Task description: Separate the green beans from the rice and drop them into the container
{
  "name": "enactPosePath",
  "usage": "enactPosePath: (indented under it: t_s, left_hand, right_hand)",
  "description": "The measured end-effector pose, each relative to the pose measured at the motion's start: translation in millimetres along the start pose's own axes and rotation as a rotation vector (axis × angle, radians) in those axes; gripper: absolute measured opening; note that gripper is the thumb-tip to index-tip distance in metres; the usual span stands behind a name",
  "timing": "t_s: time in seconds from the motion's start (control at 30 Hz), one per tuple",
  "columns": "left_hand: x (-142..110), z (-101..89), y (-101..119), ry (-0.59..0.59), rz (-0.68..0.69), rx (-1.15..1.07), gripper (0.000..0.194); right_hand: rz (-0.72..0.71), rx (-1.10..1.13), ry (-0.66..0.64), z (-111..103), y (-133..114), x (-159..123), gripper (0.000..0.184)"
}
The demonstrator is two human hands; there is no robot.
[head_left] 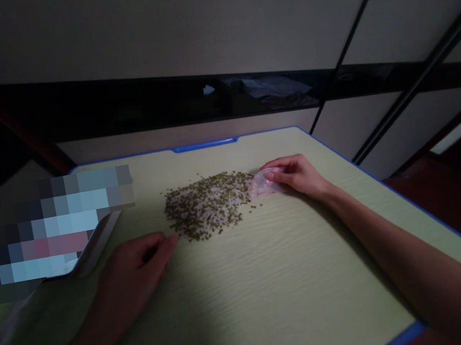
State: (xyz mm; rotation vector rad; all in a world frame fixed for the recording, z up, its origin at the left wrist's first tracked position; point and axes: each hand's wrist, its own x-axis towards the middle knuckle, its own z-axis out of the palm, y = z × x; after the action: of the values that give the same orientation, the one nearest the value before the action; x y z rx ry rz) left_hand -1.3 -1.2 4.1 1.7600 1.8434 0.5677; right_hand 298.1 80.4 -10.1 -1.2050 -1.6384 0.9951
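Note:
A pile of small green beans mixed with pale grains lies spread on a light wooden table with a blue rim. My right hand grips a small clear plastic cup lying on its side at the right edge of the pile, its mouth toward the beans. My left hand rests on the table to the lower left of the pile, fingers stretched toward it, fingertips almost touching the nearest beans. It holds nothing.
A flat device with a lit screen lies tilted at the table's left, partly blurred out. The table's right edge drops to a dark red floor. Pale panels with dark frames stand behind the table.

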Motion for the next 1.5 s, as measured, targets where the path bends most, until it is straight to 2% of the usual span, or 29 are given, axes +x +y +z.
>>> enactPosePath:
  t_s: [0.2,0.57,0.83,1.23,1.5]
  left_hand:
    - [1,1.5,-4,0.01,0.016,0.017,0.04]
    - [2,1.4,-2,0.011,0.026,-0.003,0.041]
    - [0,0.7,-3,0.01,0.005,0.003,0.041]
    - [2,2.3,-4,0.02,0.008,0.002,0.041]
    - [1,0.2,-2,0.012,0.019,0.034,0.04]
  right_hand:
    - [0.048,0.026,-0.019,0,-1,-1,0.035]
    - [0.05,0.022,-0.058,0,-1,-1,0.036]
    - [-0.011,-0.022,-0.096,2,0,-2,0.035]
    - [0.032,-0.06,-0.221,8,-12,-5,0.032]
    - [0.051,-0.085,-0.368,10,-18,-7,0.028]
